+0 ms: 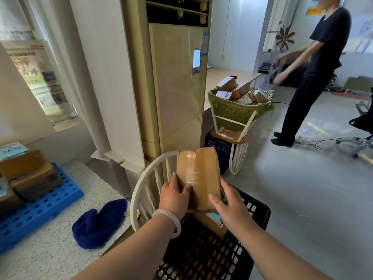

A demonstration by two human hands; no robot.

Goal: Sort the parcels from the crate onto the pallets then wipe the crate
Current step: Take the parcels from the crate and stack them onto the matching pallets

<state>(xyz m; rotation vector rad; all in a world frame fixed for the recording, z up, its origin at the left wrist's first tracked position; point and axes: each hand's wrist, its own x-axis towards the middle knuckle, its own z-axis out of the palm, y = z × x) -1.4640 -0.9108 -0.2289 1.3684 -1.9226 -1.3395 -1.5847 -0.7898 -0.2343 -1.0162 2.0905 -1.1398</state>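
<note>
Both my hands hold a taped brown cardboard parcel (pixel 198 174) upright above the black plastic crate (pixel 260 211). My left hand (pixel 176 197) grips its left edge, thumb on the taped face. My right hand (pixel 230 205) clasps its right side. One more parcel (pixel 214 221) with a blue label lies in the crate under the held one. On the left counter a blue pallet (pixel 40 211) carries a few stacked brown parcels (pixel 30 174). A dark blue cloth (pixel 101 223) lies bunched on the counter beside the crate.
A tall beige air conditioner (pixel 177 81) stands straight ahead. A white chair back (pixel 141 186) curves between counter and crate. Farther right, a green basket (pixel 232 110) of parcels sits on a stool. A person in dark clothes (pixel 314 77) stands at right, near an office chair base (pixel 359 142).
</note>
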